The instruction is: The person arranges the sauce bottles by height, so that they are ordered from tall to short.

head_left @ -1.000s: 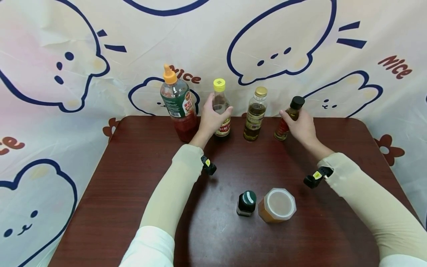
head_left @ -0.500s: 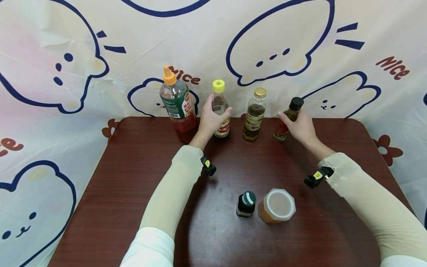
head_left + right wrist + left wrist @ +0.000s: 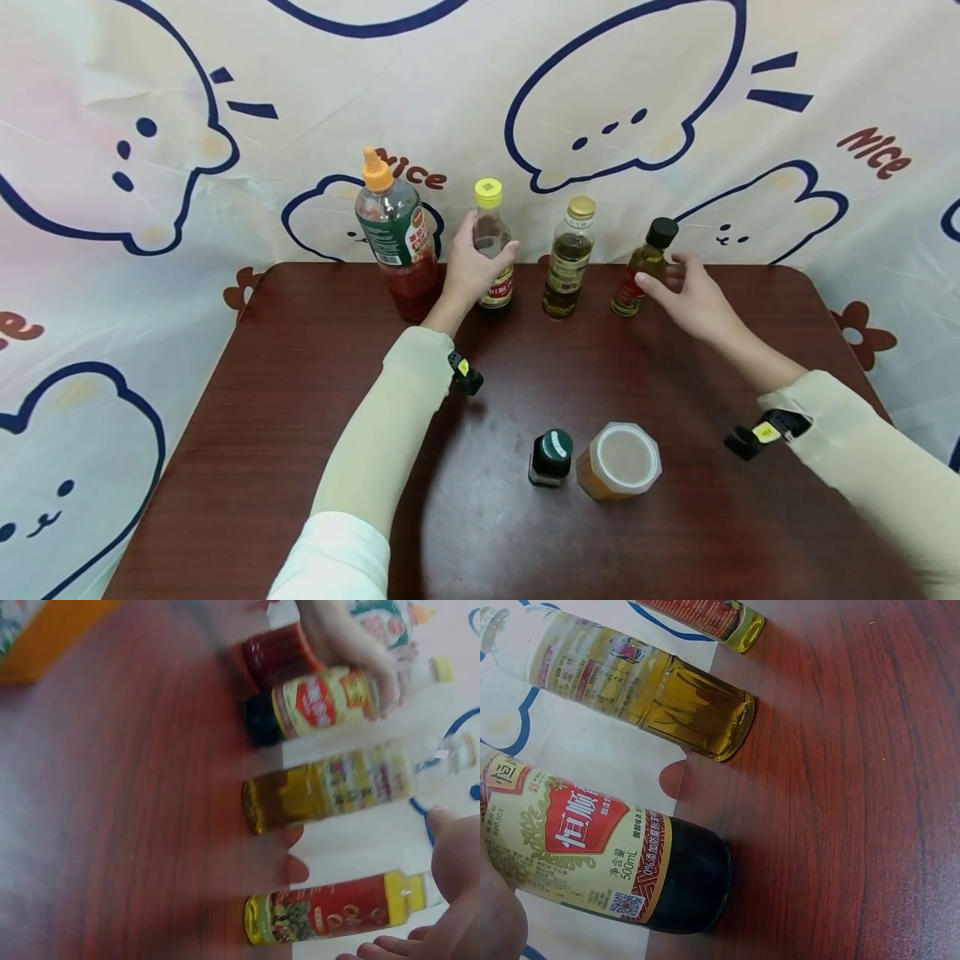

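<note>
My left hand (image 3: 471, 271) grips a yellow-capped vinegar bottle (image 3: 500, 289) standing upright at the table's back edge; its label (image 3: 585, 832) shows large in the left wrist view. At the right end of the row stands a black-capped oil bottle (image 3: 628, 287) with a red label (image 3: 337, 909). Beside its right side is my right hand (image 3: 697, 304), fingers loosely bent and thumb apart from them, not wrapped round the glass. Between these two bottles stands a gold-capped oil bottle (image 3: 567, 271), touched by neither hand.
A large squeeze bottle of red sauce (image 3: 393, 237) with an orange nozzle stands left of the vinegar. Nearer on the dark red table (image 3: 300, 358) are a small green-capped dark bottle (image 3: 550, 460) and a white-lidded jar (image 3: 619, 462). A printed cloth (image 3: 420, 100) hangs behind.
My right hand has let go of the black-capped oil bottle and drawn back to the right. The bottle stays in place. My left hand keeps its hold on the vinegar bottle.
</note>
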`<state>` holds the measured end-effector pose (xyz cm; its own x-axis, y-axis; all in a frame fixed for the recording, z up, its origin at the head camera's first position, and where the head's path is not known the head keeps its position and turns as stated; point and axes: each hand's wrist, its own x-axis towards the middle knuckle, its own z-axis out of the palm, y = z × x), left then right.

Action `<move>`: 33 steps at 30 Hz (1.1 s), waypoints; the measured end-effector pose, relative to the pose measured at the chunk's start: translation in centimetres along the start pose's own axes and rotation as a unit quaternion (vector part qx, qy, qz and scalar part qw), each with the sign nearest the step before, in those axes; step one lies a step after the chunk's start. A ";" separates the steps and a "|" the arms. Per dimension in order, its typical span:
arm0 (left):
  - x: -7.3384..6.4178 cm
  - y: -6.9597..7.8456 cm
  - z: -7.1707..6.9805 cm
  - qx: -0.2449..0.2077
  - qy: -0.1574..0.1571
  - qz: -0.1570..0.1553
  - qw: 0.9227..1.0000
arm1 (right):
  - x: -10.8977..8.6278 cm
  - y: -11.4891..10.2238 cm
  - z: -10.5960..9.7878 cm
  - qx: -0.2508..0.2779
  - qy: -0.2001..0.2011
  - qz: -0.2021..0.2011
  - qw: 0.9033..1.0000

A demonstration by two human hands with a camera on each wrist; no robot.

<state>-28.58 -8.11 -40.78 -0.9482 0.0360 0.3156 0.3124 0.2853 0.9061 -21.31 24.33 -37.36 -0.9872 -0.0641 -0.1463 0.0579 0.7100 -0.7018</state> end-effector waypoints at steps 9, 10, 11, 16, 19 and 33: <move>0.0 -0.1 0.1 0.003 0.003 0.006 1.000 | -3.7 -0.8 -0.6 -0.010 -0.064 -0.082 0.995; 0.0 -0.1 0.1 0.004 0.003 0.006 1.000 | -4.0 -0.9 -0.6 -0.006 -0.072 -0.095 0.993; 0.0 -0.2 0.1 0.005 0.003 0.005 1.000 | -4.2 -1.0 -0.6 -0.003 -0.080 -0.110 0.991; 0.0 -0.2 0.3 -0.003 0.000 0.008 1.000 | -5.2 -2.0 -0.5 0.016 -0.126 -0.184 0.975; 0.0 -0.2 0.4 -0.006 0.000 0.010 1.000 | -6.2 -3.0 -0.1 0.033 -0.157 -0.215 0.963; 0.0 -0.1 0.0 0.007 0.004 0.002 1.000 | -10.4 -6.2 2.6 0.100 -0.265 -0.249 0.926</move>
<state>-28.58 -8.11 -40.92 -0.9461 0.0297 0.3224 0.3162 0.2987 0.9005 -10.98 18.74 -33.27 -0.6906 -0.7211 -0.0552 -0.3057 0.3602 -0.8814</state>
